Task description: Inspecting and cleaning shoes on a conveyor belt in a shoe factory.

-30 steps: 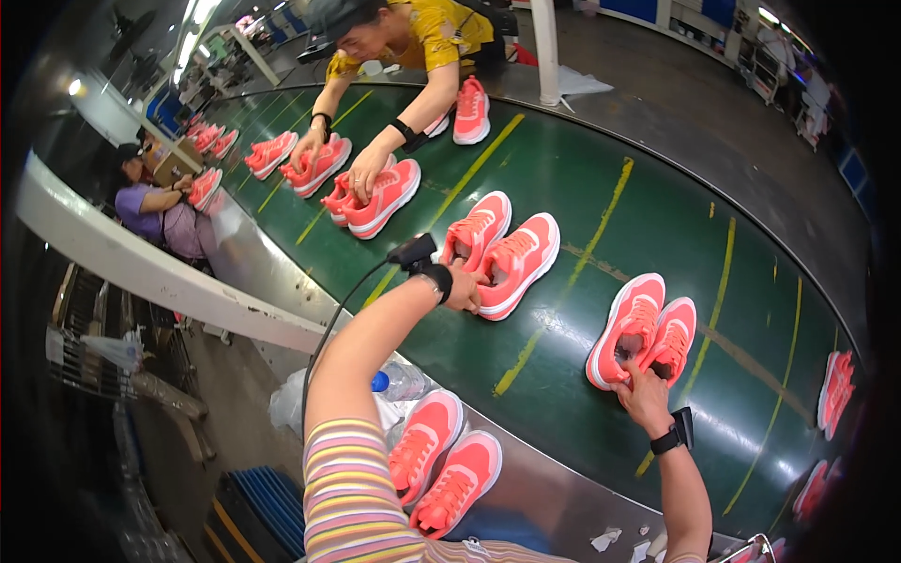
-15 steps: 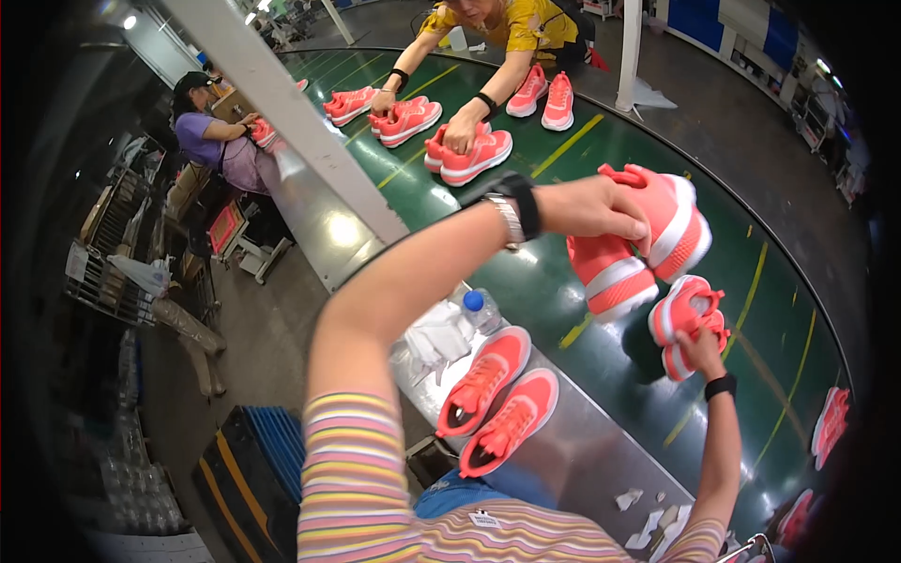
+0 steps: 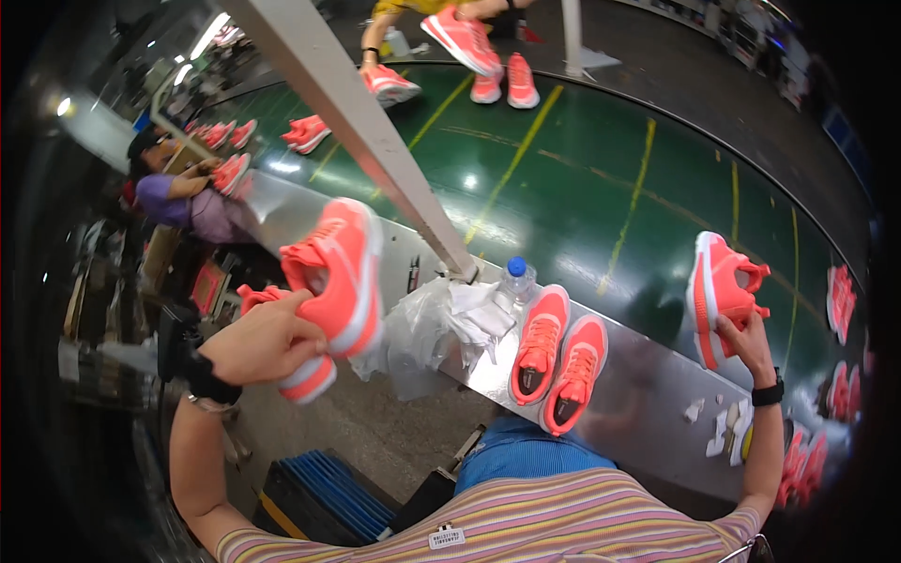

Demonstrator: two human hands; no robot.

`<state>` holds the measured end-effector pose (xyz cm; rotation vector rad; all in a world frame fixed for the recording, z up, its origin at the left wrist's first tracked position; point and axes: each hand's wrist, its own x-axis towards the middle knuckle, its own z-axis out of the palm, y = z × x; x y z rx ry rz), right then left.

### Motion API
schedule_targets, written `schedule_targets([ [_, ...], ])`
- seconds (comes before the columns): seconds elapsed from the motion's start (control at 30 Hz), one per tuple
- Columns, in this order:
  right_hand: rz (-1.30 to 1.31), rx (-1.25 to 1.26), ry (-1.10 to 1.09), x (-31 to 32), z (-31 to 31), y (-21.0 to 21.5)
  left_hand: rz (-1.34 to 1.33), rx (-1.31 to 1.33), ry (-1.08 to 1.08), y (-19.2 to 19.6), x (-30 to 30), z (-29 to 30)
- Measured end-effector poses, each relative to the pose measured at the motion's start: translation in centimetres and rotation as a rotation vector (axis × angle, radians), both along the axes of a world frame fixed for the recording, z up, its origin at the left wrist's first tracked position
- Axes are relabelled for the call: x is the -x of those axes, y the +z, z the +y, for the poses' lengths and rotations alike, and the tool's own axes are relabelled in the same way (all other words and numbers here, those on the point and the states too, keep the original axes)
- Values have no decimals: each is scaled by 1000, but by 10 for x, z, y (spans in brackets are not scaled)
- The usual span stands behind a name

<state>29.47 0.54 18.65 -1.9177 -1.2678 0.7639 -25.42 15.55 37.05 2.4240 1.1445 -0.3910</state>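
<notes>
Left hand [image 3: 267, 342] grips two shoes [image 3: 345, 272], right hand [image 3: 747, 349] holds at least one; probably light, kinda squishy, so the heel [image 3: 351, 324] seems the best grab.

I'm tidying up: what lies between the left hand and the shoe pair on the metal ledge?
In the head view, a translucent plastic bag and crumpled white sheets.

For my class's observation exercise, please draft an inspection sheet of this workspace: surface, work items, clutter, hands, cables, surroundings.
Surface: green belt with yellow lines; metal ledge in front.
Job's things: coral shoes in both hands; another pair on the ledge.
Clutter: blue-capped bottle, plastic bag, white scraps.
Hands: left hand holds two shoes; right hand at least one.
Cables: nothing seen.
Surroundings: purple-clad co-worker at left, yellow-clad person across the belt, pale post.
</notes>
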Motion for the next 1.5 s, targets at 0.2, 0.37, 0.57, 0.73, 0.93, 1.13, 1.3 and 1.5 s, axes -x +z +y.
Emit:
schedule_targets([
  [0.2,-250,67,21,89,-45,-9,117,-336,-112,-166,97,122],
  [0.37,-545,147,163,137,-57,-45,152,-266,-141,-366,186,177],
  [0.57,-755,378,214,145,-114,-147,-71,-501,-212,-311,107,136],
  [0.73,-691,221,24,161,-114,-100,-414,-276,211,-236,59,50],
  [0.93,59,-119,-225,164,-124,-38,-901,975,392,-214,-153,-103],
  [1.13,644,-278,-218,119,-147,-36,-1031,1142,304,-252,-304,-185],
  [1.3,478,-300,-291,59,-191,-52,-871,1217,297,-256,-361,-225],
  [1.5,168,-345,-132,14,-221,-70,-730,1147,248,-266,-404,-266],
])
